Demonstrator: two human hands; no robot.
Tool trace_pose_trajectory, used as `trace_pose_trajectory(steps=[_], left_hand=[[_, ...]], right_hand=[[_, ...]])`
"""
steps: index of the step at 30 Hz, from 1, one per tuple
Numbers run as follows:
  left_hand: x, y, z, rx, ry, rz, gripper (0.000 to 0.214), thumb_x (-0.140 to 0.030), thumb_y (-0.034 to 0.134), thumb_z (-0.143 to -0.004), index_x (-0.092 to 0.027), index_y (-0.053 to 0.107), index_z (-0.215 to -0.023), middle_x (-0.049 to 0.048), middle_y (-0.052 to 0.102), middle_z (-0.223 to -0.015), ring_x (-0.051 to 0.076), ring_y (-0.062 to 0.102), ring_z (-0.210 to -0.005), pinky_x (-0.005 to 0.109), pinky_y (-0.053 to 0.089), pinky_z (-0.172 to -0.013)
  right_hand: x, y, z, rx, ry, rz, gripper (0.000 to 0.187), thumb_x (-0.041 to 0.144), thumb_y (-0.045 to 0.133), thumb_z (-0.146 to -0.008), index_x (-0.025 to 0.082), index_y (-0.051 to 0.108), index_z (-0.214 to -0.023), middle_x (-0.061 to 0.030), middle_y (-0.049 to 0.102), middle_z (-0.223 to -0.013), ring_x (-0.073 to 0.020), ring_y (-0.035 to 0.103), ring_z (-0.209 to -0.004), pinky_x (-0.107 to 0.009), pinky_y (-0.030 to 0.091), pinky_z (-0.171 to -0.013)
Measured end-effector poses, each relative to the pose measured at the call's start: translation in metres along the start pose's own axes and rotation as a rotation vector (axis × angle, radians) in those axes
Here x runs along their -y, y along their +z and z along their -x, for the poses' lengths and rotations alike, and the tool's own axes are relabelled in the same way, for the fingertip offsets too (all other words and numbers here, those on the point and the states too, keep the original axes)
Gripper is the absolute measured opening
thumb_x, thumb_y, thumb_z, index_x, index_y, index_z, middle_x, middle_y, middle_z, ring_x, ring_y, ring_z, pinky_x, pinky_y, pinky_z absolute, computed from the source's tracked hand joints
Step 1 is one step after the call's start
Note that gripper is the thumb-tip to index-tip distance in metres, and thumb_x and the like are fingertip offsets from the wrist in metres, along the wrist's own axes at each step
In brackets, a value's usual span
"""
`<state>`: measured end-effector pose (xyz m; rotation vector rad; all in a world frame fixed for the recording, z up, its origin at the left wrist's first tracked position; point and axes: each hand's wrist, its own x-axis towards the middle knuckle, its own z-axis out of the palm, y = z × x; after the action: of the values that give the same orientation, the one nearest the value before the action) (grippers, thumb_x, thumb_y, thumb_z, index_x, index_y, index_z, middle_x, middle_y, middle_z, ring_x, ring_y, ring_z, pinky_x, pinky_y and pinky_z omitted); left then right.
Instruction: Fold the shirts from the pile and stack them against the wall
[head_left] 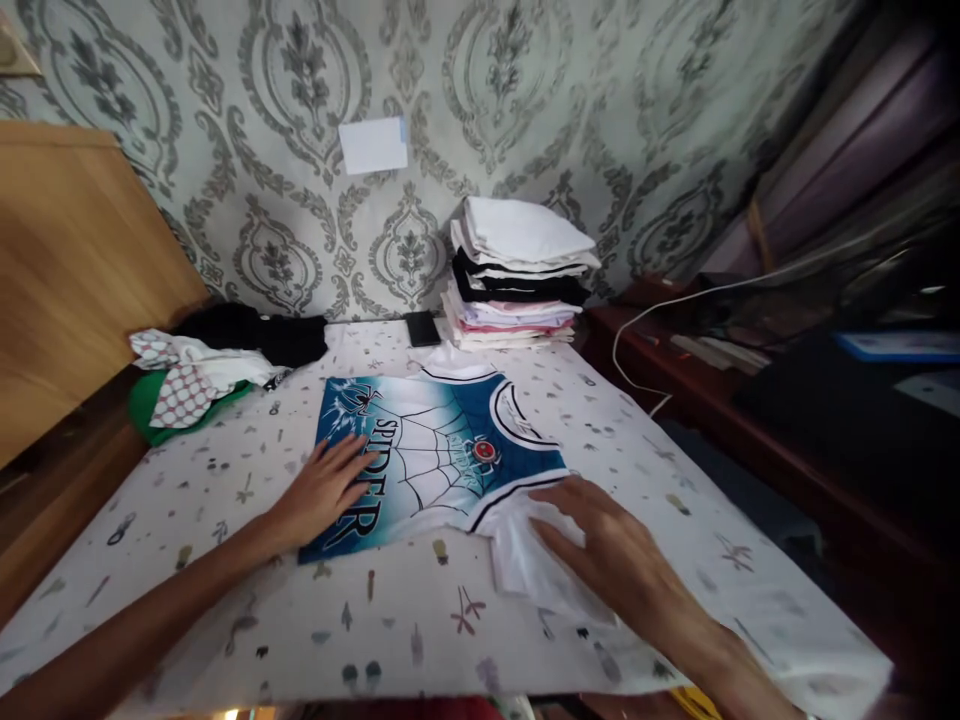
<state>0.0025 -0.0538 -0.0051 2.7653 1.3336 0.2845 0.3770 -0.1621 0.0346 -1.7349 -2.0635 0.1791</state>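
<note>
A blue and white T-shirt (431,450) with a spider web print and the word SPIDER lies spread on its side, its neck opening toward the right. My left hand (326,490) rests on the printed lower part near the hem, fingers stretched out. Over the near white sleeve (536,560) is my right hand (600,535), with thumb and fingers apart beside the sleeve seam. Whether its fingertips press the cloth I cannot make out. The far sleeve (461,362) lies partly behind the shirt's body.
A patterned white cloth (405,640) covers the table. At the back stands a stack of folded clothes (521,275) beside a black phone-like object (422,329). Loose clothes (217,365) lie at the left near a wooden cabinet (82,270). A white cable (637,330) runs at the right.
</note>
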Motion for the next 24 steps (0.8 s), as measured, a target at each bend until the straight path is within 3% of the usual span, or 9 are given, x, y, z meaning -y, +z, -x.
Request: trace_pose_trajectory(steps=[3, 6, 10, 13, 16, 19, 24], left_hand=[[0.029, -0.007, -0.01, -0.075, -0.129, -0.008, 0.046, -0.047, 0.035, -0.101, -0.024, 0.057, -0.135, 0.0119, 0.053, -0.147, 0.031, 0.049, -0.136, 0.054, 0.04, -0.111], [0.05, -0.016, -0.043, -0.118, -0.151, 0.046, 0.044, -0.045, 0.034, -0.1, -0.021, 0.06, -0.127, 0.0128, 0.059, -0.136, 0.029, 0.056, -0.125, 0.047, 0.046, -0.106], [0.068, -0.015, -0.103, -0.18, -0.197, 0.103, 0.041, -0.037, 0.034, -0.098, -0.016, 0.058, -0.123, 0.0136, 0.061, -0.128, 0.028, 0.057, -0.12, 0.044, 0.047, -0.103], [0.08, -0.003, -0.137, -0.194, -0.235, 0.1, 0.038, -0.03, 0.037, -0.096, -0.013, 0.058, -0.123, 0.0158, 0.062, -0.126, 0.029, 0.056, -0.119, 0.046, 0.046, -0.102], [0.089, 0.012, -0.151, -0.203, -0.219, 0.087, 0.034, -0.027, 0.041, -0.095, -0.016, 0.06, -0.12, 0.0144, 0.063, -0.122, 0.028, 0.057, -0.114, 0.047, 0.045, -0.101], [0.093, 0.021, -0.151, -0.239, -0.188, 0.056, 0.032, -0.028, 0.041, -0.096, -0.017, 0.062, -0.117, 0.013, 0.063, -0.117, 0.027, 0.057, -0.109, 0.046, 0.044, -0.099], [0.096, 0.015, -0.143, -0.227, -0.224, 0.003, 0.035, -0.034, 0.041, -0.096, -0.018, 0.064, -0.116, 0.0127, 0.061, -0.108, 0.03, 0.056, -0.104, 0.045, 0.046, -0.091]], right_hand=[[0.01, 0.01, -0.047, 0.033, -0.142, -0.14, 0.023, 0.035, 0.052, -0.095, 0.026, 0.071, -0.105, -0.0066, 0.07, -0.109, -0.0216, 0.068, -0.098, -0.036, 0.056, -0.086], [0.004, 0.027, -0.114, 0.036, -0.194, -0.187, 0.02, 0.025, 0.053, -0.093, 0.022, 0.071, -0.101, -0.0072, 0.07, -0.109, -0.0207, 0.067, -0.1, -0.037, 0.054, -0.092], [-0.013, 0.049, -0.214, 0.056, -0.015, 0.087, 0.035, 0.01, 0.044, -0.092, 0.016, 0.068, -0.117, -0.0106, 0.068, -0.117, -0.0187, 0.066, -0.103, -0.035, 0.05, -0.099], [-0.021, 0.062, -0.271, 0.12, -0.002, 0.196, 0.045, 0.003, 0.042, -0.09, 0.012, 0.063, -0.128, -0.0156, 0.061, -0.133, -0.022, 0.061, -0.118, -0.034, 0.047, -0.102], [-0.025, 0.073, -0.306, 0.231, -0.09, 0.238, 0.055, 0.0, 0.05, -0.085, 0.021, 0.059, -0.135, -0.01, 0.054, -0.145, -0.0215, 0.058, -0.125, -0.03, 0.047, -0.101], [-0.029, 0.08, -0.328, 0.341, -0.155, 0.285, 0.061, 0.005, 0.061, -0.082, 0.028, 0.056, -0.138, -0.0067, 0.055, -0.145, -0.023, 0.059, -0.124, -0.029, 0.05, -0.095], [-0.031, 0.081, -0.347, 0.379, -0.16, 0.38, 0.046, 0.005, 0.057, -0.084, 0.017, 0.063, -0.128, -0.0136, 0.067, -0.125, -0.0264, 0.063, -0.116, -0.031, 0.05, -0.089]])
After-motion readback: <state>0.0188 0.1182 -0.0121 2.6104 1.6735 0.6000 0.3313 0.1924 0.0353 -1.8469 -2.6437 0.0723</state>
